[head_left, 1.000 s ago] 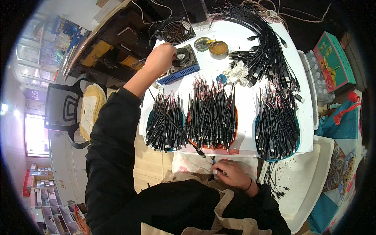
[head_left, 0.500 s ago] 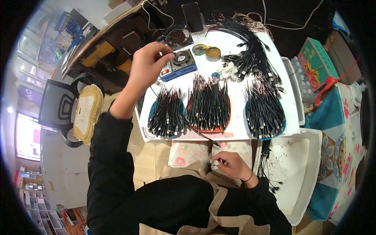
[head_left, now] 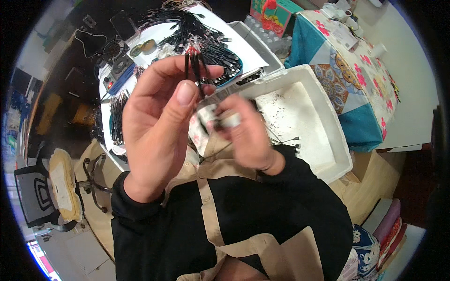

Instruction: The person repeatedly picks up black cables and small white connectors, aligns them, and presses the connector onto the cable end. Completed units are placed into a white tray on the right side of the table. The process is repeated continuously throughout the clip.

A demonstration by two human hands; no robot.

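Observation:
My left hand is raised close in front of me, its thumb and fingers closed round a few black cables. Bare reddish wire ends show at their top. Just right of it, my right hand is blurred by motion, with its fingers curled in on a dark stretch of cable. A white wrap sits on one of its fingers. Below the two hands a thin black length trails over my lap. Where the cable runs between the hands is partly hidden.
Heaps of black cables lie on the white table beyond my hands. A small blue heating device and round tins stand at its far left. A white bin with loose cables is at right. An office chair stands left.
My view has swung right. My left hand has come back from the blue device toward me and now holds cables up. My right hand has risen from my lap to meet it.

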